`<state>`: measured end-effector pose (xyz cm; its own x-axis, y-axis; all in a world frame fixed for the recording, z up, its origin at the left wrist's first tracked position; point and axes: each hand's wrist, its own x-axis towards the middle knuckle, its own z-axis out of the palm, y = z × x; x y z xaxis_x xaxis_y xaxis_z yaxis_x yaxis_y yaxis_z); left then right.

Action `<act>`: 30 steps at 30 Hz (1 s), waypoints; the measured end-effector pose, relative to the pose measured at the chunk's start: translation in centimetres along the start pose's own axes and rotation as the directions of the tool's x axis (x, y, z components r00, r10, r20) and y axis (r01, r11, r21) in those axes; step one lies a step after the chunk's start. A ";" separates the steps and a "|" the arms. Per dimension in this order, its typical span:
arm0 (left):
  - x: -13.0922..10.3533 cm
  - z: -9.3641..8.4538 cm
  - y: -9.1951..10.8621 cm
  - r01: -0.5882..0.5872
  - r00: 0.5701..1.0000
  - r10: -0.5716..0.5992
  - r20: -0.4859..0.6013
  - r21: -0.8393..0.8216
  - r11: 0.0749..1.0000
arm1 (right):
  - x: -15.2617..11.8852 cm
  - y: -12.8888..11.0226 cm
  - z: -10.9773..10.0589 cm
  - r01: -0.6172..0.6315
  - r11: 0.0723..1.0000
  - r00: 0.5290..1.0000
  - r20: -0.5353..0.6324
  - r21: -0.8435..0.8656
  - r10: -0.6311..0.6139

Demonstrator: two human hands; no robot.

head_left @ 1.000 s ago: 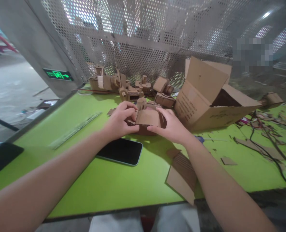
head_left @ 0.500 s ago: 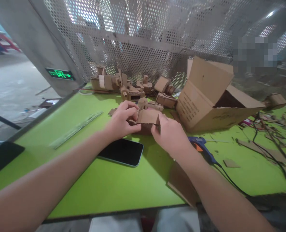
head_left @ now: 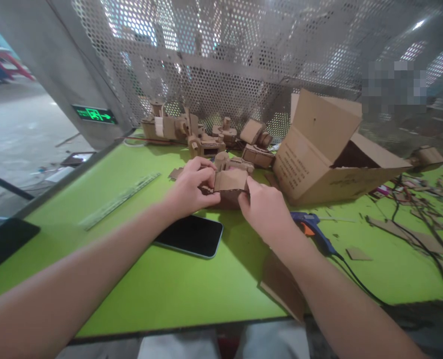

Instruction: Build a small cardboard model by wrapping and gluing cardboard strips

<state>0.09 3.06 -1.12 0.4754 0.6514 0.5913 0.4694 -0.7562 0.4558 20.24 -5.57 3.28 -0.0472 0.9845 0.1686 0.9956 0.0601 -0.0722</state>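
Note:
A small cardboard box (head_left: pixel 231 181) with a bent flap on top is between my two hands, above the green table (head_left: pixel 191 294). My left hand (head_left: pixel 195 185) is closed on its left end, thumb at the front and fingers curled behind. At the right end my right hand (head_left: pixel 264 207) grips it, with the index finger along the edge and the thumb below. A black smartphone (head_left: pixel 191 237) lies just under my left wrist. Close to my right wrist rests a blue hot glue gun (head_left: pixel 314 232) with an orange trigger. The box's underside is hidden.
An open cardboard carton (head_left: pixel 307 167) stands at the back right. Several cardboard models (head_left: pixel 206 139) line the back by the perforated metal screen (head_left: pixel 236 65). A clear ruler (head_left: pixel 122 200) lies left, a cardboard sheet (head_left: pixel 281 286) at the front edge, and scraps (head_left: pixel 404 233) with cables right.
My right hand has shifted slightly on the box's right end, its thumb more tucked. The left hand keeps its grip. The whole view has moved a little.

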 end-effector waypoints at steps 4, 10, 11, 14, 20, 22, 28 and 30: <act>0.1 0.0 0.1 0.015 1.000 -0.015 -0.006 -0.011 1.000 | 0.1 -0.1 0.4 0.004 1.000 1.000 0.004 -0.021 -0.004; 0.1 0.1 0.1 0.002 1.000 -0.002 -0.018 -0.017 1.000 | 0.0 -0.1 0.6 -0.004 1.000 0.999 -0.054 -0.002 0.004; 0.1 0.1 0.0 -0.003 1.000 0.003 -0.020 -0.017 1.000 | 0.0 -0.1 0.5 -0.011 1.000 0.999 -0.053 -0.003 0.011; 0.1 0.1 -0.1 -0.019 0.999 0.018 -0.032 -0.017 1.000 | -0.1 -0.2 0.4 -0.027 0.999 0.999 -0.042 -0.028 0.025; 0.0 0.3 0.1 0.000 1.000 0.000 -0.023 -0.012 1.000 | -0.3 -0.3 0.5 -0.070 0.988 0.996 -0.064 -0.137 0.062; 0.0 0.2 0.2 0.008 1.000 -0.008 -0.015 -0.009 1.000 | -0.4 -0.3 0.5 -0.072 0.987 0.995 -0.076 -0.142 0.061; 0.1 0.1 0.1 -0.009 1.000 0.009 -0.008 -0.004 1.000 | -0.4 -0.4 0.2 -0.073 0.989 0.995 -0.072 -0.129 0.064; 0.1 0.2 0.1 -0.001 1.000 0.000 -0.003 -0.001 1.000 | -0.3 -0.4 0.2 -0.076 0.988 0.996 -0.065 -0.132 0.068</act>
<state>0.29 3.06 -1.13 0.4735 0.6509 0.5934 0.4682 -0.7567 0.4563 19.83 -5.88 3.07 0.0258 0.9736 0.2269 0.9983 -0.0370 0.0453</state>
